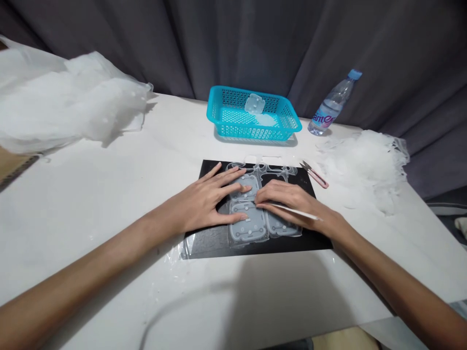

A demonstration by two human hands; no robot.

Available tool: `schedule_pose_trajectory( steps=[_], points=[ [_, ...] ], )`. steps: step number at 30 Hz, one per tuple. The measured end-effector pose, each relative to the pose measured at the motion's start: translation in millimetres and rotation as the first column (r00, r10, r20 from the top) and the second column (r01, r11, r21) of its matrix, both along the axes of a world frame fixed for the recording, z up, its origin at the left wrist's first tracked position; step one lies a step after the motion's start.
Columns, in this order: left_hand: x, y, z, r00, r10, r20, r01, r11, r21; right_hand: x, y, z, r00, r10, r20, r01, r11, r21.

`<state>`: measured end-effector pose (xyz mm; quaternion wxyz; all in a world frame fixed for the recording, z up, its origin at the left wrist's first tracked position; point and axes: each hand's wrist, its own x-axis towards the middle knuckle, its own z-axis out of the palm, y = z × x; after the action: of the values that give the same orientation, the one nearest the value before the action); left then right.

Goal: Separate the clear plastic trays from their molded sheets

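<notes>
A black mat (215, 243) lies on the white table, with a translucent molded sheet of rounded rectangular pieces (249, 228) on it. My left hand (207, 199) rests on the sheet's left side, its fingers spread flat. My right hand (292, 201) is closed round a thin white tool (297, 211). The fingertips of that hand touch the sheet near the middle, between the pieces; the tool's tip is hidden there. At the sheet's upper right, one outlined space shows the black mat through it.
Behind the mat stands a blue basket (251, 131) holding translucent pieces. A water bottle (330, 109) leans at its right. Pink-handled snips (315, 176) lie beside the mat's upper right. White scrap (372, 165) is heaped at right, plastic bags (80, 97) at left.
</notes>
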<state>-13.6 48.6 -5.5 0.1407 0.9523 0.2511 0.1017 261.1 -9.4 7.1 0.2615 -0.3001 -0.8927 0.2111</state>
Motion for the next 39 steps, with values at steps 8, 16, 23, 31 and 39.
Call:
schedule_pose_trajectory(
  steps=[8,16,23,31,39],
  points=[
    [0,1,-2.5,1.0,-0.001,0.022,0.001,1.0,0.003,1,-6,-5.2,0.984,-0.06,-0.165,0.045,0.994,-0.096],
    [1,0,-3.1,1.0,-0.006,0.014,0.006,1.0,0.002,-4,-5,-14.8,0.989,-0.057,-0.139,0.047,0.996,-0.07],
    [0,-1,-3.9,0.999,-0.003,0.032,0.003,1.0,0.006,-4,-3,-12.0,0.996,-0.006,-0.09,0.005,1.0,-0.01],
    [0,-1,-2.3,1.0,-0.008,0.015,0.008,1.0,0.011,3,-5,-3.4,0.999,-0.001,-0.047,0.0,1.0,-0.022],
    [0,-3,0.4,1.0,0.0,0.0,0.0,1.0,0.022,9,-15,-6.1,0.966,-0.165,-0.2,0.135,0.979,-0.154]
  ],
)
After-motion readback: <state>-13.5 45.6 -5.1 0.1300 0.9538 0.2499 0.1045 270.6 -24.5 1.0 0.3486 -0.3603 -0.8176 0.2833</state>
